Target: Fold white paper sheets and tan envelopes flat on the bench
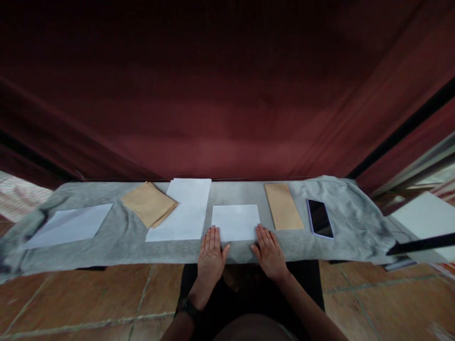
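Note:
A white sheet of paper (pixel 236 221), smaller than the stack beside it, lies flat in front of me on the cloth-covered table. My left hand (pixel 212 253) rests flat by its lower left corner, fingers stretched out. At the lower right corner, my right hand (pixel 269 251) lies flat too, its fingertips on or beside the paper's edge. Neither hand grips anything. To the left is a stack of larger white paper (pixel 190 213), partly covered by several brown envelopes (pixel 149 204). A long brown envelope (pixel 283 207) lies to the right of the small sheet.
A smartphone (pixel 320 218) lies on the grey cloth (pixel 350 208) at the right. Another white sheet (pixel 71 226) is at the far left. A dark red panel (pixel 227 123) rises behind the table. A white board (pixel 426 215) and a dark bar stand at the right end.

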A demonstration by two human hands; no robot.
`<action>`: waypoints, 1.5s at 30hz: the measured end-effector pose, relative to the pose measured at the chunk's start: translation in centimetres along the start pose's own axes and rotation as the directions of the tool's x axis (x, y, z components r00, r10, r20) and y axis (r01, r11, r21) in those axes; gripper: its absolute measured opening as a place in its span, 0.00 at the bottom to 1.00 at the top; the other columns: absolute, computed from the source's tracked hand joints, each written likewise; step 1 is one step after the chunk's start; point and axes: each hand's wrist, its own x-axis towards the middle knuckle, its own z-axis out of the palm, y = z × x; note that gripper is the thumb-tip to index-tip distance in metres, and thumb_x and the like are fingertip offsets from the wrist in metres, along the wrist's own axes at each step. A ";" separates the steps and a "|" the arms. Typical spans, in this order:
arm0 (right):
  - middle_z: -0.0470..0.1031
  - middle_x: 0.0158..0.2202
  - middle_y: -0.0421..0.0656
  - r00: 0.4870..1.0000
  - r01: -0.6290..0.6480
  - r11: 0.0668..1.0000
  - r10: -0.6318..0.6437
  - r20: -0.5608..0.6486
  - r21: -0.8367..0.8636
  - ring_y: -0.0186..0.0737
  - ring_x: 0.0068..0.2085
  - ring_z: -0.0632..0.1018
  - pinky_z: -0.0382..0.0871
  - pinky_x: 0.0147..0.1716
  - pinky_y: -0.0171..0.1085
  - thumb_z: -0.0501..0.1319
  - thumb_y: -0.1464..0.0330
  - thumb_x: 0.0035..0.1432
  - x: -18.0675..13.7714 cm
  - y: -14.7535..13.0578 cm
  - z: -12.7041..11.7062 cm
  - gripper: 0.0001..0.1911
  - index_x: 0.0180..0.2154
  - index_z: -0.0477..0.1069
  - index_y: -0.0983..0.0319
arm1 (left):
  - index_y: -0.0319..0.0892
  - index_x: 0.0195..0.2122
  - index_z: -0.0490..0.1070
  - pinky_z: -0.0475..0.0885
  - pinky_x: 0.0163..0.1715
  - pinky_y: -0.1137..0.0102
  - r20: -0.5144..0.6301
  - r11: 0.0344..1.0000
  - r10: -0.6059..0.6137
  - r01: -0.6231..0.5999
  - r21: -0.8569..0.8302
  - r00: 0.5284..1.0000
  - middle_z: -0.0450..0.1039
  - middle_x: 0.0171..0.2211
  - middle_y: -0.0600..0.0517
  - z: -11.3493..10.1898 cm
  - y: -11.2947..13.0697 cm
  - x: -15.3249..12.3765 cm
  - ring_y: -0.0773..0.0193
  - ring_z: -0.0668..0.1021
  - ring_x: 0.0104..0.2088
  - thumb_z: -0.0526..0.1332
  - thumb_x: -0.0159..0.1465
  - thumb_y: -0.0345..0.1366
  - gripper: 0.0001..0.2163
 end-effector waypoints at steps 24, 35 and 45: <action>0.63 0.67 0.55 0.999 -0.009 0.999 0.010 -0.048 0.032 0.52 0.65 0.67 0.58 0.65 0.51 0.49 0.59 0.72 -1.3 0.9 0.1 0.32 0.70 0.49 0.67 | 0.36 0.71 0.50 0.62 0.65 0.51 -0.010 0.997 0.080 -0.080 -0.003 0.997 0.57 0.69 0.38 -0.8 0.3 -0.4 0.48 0.61 0.69 0.50 0.73 0.43 0.28; 0.64 0.66 0.53 0.995 0.055 0.995 -0.062 0.079 0.081 0.48 0.66 0.66 0.58 0.66 0.51 0.53 0.68 0.68 1.4 1.8 -0.7 0.26 0.65 0.61 0.66 | 0.38 0.66 0.60 0.63 0.64 0.52 0.099 0.979 0.205 -0.202 -0.038 0.974 0.63 0.66 0.42 -0.5 3.6 0.3 0.52 0.67 0.66 0.51 0.73 0.41 0.23; 0.73 0.59 0.51 0.892 0.360 0.931 -0.362 0.272 0.059 0.45 0.53 0.78 0.70 0.56 0.42 0.58 0.75 0.62 5.3 3.4 -3.2 0.20 0.55 0.72 0.63 | 0.39 0.64 0.64 0.63 0.64 0.53 0.126 0.981 0.194 -0.192 -0.028 0.973 0.66 0.64 0.43 -1.0 3.8 0.7 0.53 0.68 0.65 0.50 0.72 0.37 0.21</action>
